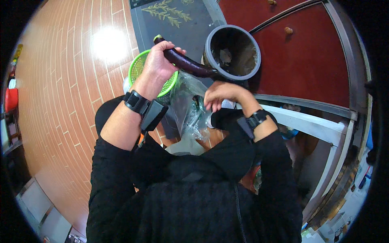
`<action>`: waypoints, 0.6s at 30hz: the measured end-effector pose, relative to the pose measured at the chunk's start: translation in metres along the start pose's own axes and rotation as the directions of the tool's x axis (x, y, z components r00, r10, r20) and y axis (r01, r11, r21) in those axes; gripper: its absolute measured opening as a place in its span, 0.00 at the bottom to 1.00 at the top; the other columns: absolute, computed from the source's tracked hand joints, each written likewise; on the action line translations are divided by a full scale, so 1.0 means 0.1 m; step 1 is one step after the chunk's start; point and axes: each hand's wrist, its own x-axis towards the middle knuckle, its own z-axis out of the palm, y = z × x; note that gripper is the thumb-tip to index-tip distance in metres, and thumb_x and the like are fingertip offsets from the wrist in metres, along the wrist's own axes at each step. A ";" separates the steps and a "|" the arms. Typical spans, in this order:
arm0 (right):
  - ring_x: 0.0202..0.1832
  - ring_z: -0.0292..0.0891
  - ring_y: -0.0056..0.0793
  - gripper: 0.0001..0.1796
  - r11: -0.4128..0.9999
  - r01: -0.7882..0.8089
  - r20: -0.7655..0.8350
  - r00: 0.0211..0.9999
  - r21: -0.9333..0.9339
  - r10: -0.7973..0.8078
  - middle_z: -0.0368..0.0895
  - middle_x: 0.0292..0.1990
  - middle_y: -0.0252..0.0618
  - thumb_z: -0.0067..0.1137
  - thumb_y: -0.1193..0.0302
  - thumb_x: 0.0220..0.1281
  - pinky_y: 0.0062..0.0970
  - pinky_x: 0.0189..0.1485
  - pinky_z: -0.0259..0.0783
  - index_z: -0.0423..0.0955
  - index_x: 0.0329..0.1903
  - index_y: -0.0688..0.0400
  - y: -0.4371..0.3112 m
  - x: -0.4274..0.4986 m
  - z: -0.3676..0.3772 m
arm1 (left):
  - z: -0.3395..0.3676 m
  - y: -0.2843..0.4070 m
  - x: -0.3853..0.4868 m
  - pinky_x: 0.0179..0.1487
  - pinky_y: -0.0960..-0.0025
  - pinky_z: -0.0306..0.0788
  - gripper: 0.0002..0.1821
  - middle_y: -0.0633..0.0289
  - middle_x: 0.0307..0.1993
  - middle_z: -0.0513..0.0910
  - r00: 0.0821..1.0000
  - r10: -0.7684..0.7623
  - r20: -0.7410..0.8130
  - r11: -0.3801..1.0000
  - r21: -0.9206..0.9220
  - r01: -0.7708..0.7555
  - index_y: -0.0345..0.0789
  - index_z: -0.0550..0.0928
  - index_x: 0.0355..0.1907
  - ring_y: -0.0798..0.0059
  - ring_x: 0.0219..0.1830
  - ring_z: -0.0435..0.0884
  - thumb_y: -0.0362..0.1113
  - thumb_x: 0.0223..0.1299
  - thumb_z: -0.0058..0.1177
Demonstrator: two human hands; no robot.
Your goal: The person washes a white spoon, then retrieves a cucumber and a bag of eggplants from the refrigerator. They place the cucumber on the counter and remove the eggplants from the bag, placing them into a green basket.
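My left hand grips a long purple eggplant near its green stem end. The fruit slants down to the right, and its far end comes close to the rim of a grey bucket; I cannot tell whether they touch. My right hand hangs just below that end, fingers loosely bent and apart, with nothing seen in them. Beneath it lies a clear plastic bag with something dark and green inside, too unclear to name. Behind my left wrist stands a bright green mesh basket, partly hidden by the forearm.
Dark red cabinet panels with small round knobs stand to the right, above a white frame bar. A dark mat with a leaf pattern lies ahead. Wood-look floor tiles spread to the left.
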 end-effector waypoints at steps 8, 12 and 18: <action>0.37 0.78 0.41 0.12 -0.264 0.303 0.191 0.906 -0.916 0.377 0.81 0.42 0.43 0.52 0.71 0.49 0.36 0.39 0.73 0.79 0.36 0.60 1.30 1.96 0.23 | -0.60 0.11 0.08 0.55 0.31 0.51 0.07 0.65 0.38 0.72 0.948 0.090 -0.304 0.988 0.145 -0.047 0.42 0.71 0.40 0.65 0.48 0.68 0.32 0.59 0.50; 0.47 0.73 0.49 0.24 0.862 -0.165 -0.423 0.904 -0.479 -0.062 0.77 0.45 0.53 0.49 0.72 0.53 0.40 0.47 0.68 0.69 0.56 0.57 1.68 2.04 0.17 | -0.91 0.10 0.12 0.60 0.42 0.54 0.12 0.60 0.46 0.73 0.912 0.201 -0.358 0.975 0.164 -0.150 0.41 0.71 0.49 0.64 0.52 0.68 0.33 0.63 0.46; 0.46 0.74 0.48 0.18 0.699 -0.280 -0.419 0.908 -0.658 -0.031 0.78 0.45 0.51 0.48 0.72 0.54 0.40 0.47 0.69 0.74 0.48 0.56 1.65 2.40 0.19 | -0.93 0.26 0.12 0.62 0.56 0.55 0.23 0.52 0.61 0.63 0.913 0.197 -0.357 0.966 0.227 -0.120 0.33 0.63 0.59 0.62 0.64 0.58 0.39 0.63 0.46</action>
